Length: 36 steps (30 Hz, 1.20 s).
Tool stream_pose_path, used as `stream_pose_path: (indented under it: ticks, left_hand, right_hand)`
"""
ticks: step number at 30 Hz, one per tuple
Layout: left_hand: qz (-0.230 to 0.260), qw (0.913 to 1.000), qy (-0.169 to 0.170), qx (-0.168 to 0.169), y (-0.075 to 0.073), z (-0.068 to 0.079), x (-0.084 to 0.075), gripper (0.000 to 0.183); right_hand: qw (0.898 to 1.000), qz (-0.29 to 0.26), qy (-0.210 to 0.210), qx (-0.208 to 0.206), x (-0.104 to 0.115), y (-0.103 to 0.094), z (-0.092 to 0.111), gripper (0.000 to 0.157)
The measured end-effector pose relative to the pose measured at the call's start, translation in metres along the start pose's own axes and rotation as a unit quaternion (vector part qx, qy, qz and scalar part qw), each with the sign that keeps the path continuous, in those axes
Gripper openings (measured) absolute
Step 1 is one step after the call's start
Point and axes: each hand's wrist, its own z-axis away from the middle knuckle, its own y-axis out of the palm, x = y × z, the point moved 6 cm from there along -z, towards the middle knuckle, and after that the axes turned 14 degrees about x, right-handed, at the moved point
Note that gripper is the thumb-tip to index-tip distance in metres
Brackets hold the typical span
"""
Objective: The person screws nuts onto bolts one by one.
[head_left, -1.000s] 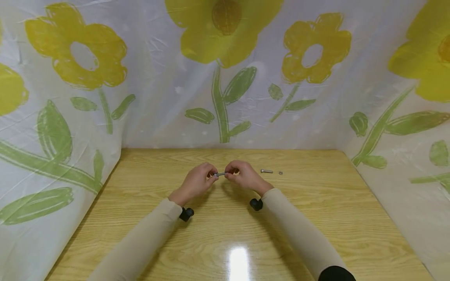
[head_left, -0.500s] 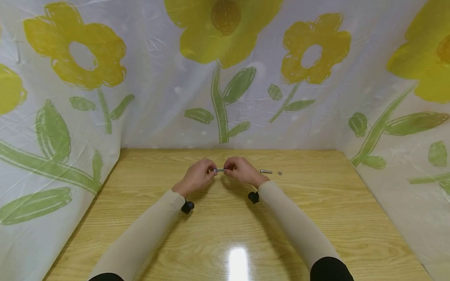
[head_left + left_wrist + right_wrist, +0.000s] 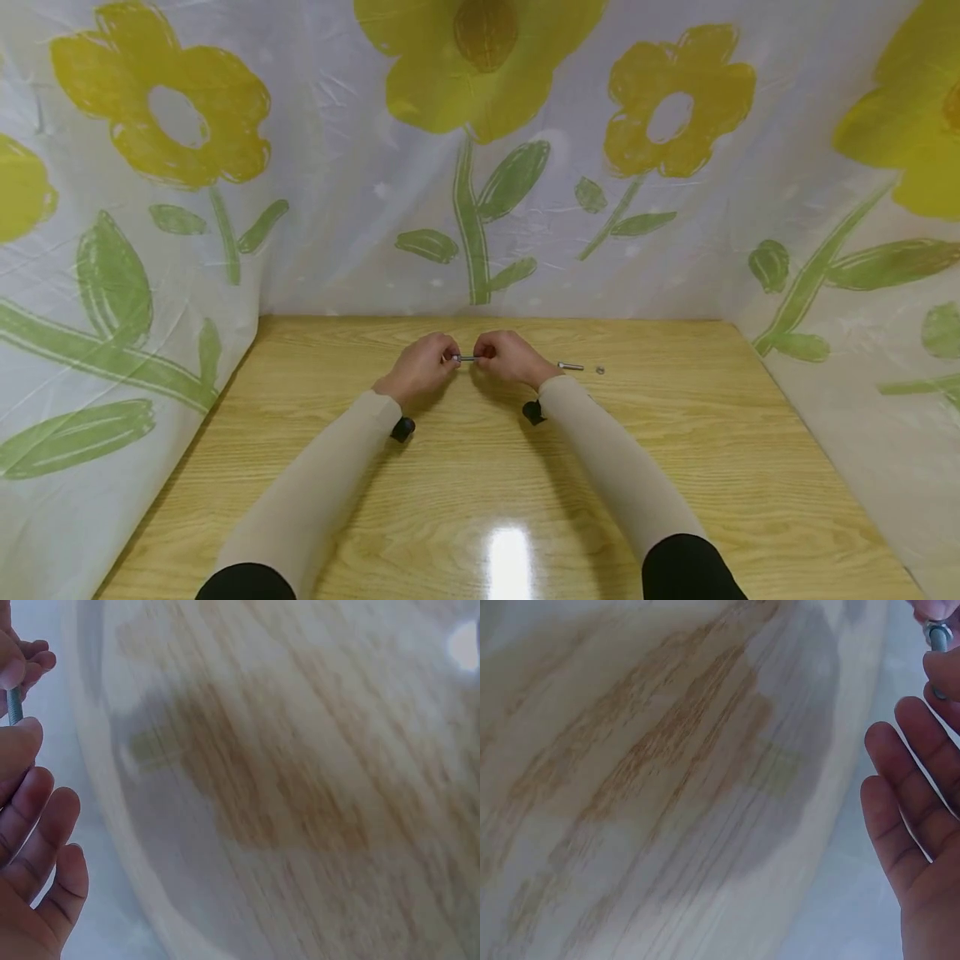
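Head view, left to right: a white curtain (image 3: 315,279) printed with yellow flowers hangs around the left, back and right of a wood-grain table (image 3: 465,467). From the lower left, a beige sleeve (image 3: 307,483) with a black band at its near end leads to the left hand (image 3: 420,367), whose thumb and finger pinch one end of a metal bolt (image 3: 467,358). The bolt lies roughly level between the two hands, over the far middle of the table, its thicker end at the left fingertips; whether that is a head or a nut is unclear. The right hand (image 3: 512,360) pinches the other end, so the hands are near each other but apart, both on the same bolt. Both wrist views show the other fingers loosely bent. Just beside the right wrist lies a second bolt (image 3: 572,367), and farther right, near its tip, a small nut (image 3: 600,370).
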Motion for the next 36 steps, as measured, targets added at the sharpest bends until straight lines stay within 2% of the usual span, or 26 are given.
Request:
stream_pose_path:
  ticks: [8, 14, 19, 28, 36]
  left_hand:
    - [-0.004, 0.9998, -0.011, 0.018, 0.006, -0.010, 0.010, 0.005]
    - [-0.024, 0.9991, -0.019, 0.028, 0.009, -0.013, 0.015, 0.004]
    - [-0.031, 0.9983, -0.025, 0.042, 0.009, -0.013, 0.015, 0.004]
    - [-0.035, 0.9972, -0.035, 0.055, 0.012, -0.014, 0.014, 0.005]
    - [-0.038, 0.9965, -0.046, 0.058, 0.013, -0.013, 0.012, 0.005]
  right_hand:
    - [1.000, 0.003, 0.021, 0.020, -0.006, 0.005, -0.011, 0.007]
    - [0.998, 0.034, 0.032, 0.032, -0.005, 0.010, -0.018, 0.007]
    - [0.997, 0.046, 0.045, 0.043, -0.005, 0.011, -0.020, 0.008]
    - [0.996, 0.047, 0.043, 0.061, -0.008, 0.016, -0.024, 0.006]
    - [0.996, 0.056, 0.042, 0.057, -0.009, 0.017, -0.024, 0.008]
